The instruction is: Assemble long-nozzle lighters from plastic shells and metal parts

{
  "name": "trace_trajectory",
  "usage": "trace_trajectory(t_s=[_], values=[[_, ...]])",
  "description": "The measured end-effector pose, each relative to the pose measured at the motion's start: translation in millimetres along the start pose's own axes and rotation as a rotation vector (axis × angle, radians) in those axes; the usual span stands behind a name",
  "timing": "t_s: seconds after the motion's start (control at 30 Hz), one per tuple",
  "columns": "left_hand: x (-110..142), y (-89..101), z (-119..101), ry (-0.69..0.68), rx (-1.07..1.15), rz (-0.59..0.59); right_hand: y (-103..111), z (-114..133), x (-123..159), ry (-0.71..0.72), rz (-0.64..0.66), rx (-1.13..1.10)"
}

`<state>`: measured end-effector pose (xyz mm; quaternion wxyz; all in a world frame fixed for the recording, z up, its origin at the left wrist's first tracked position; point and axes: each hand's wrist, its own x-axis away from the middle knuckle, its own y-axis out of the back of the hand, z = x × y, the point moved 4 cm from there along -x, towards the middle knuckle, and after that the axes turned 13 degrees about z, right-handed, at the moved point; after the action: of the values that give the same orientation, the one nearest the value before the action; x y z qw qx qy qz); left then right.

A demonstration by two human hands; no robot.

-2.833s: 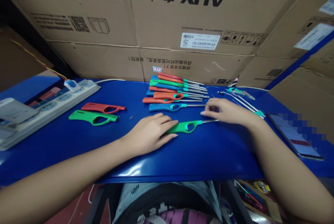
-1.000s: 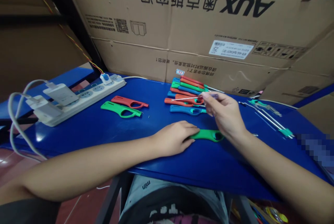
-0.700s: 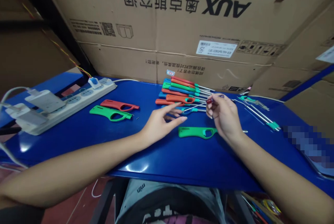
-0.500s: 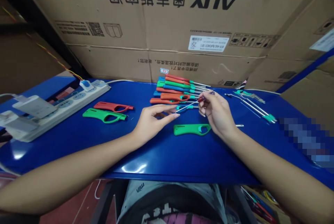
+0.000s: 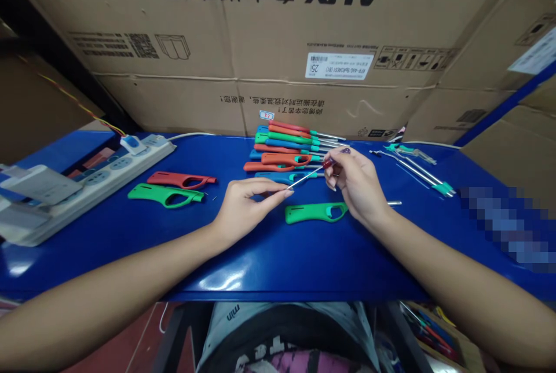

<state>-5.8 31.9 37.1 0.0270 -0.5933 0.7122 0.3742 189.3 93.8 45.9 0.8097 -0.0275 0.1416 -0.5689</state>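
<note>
A screwdriver [image 5: 306, 178] with a dark red handle and thin metal shaft slants above the table. My right hand [image 5: 358, 179] is closed around its handle. The thumb and fingers of my left hand [image 5: 247, 205] pinch together at the shaft's tip; whether they also hold something tiny there is hidden. Below the hands lies a green gas lighter [image 5: 308, 212], its metal tube partly covered by my right hand and wrist. Behind them is a pile of red, orange, green and blue lighters [image 5: 282, 158] with metal tubes.
A red handle shell [image 5: 174, 178] and a green one [image 5: 158, 192] lie left, with a tiny screw-like piece [image 5: 214, 198] nearby. The white power strip [image 5: 104, 182] has plugs in it. Metal tubes with teal ends [image 5: 428, 176] lie right. A cardboard box [image 5: 243, 60] stands behind.
The view has shifted slightly, so most things sit a little farther left. Both hands keep their hold, with the screwdriver still between them.
</note>
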Motion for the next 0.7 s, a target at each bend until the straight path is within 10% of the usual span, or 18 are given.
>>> trace_trajectory(t_s=[0.3,0.7], values=[[0,-6.0,3,0.024,-0.075,0.161,-1,10,1,0.095,0.050,0.292],[10,-28.1,-2,0.052,-0.104,0.522,-23,21,20,0.348,0.546,0.654]])
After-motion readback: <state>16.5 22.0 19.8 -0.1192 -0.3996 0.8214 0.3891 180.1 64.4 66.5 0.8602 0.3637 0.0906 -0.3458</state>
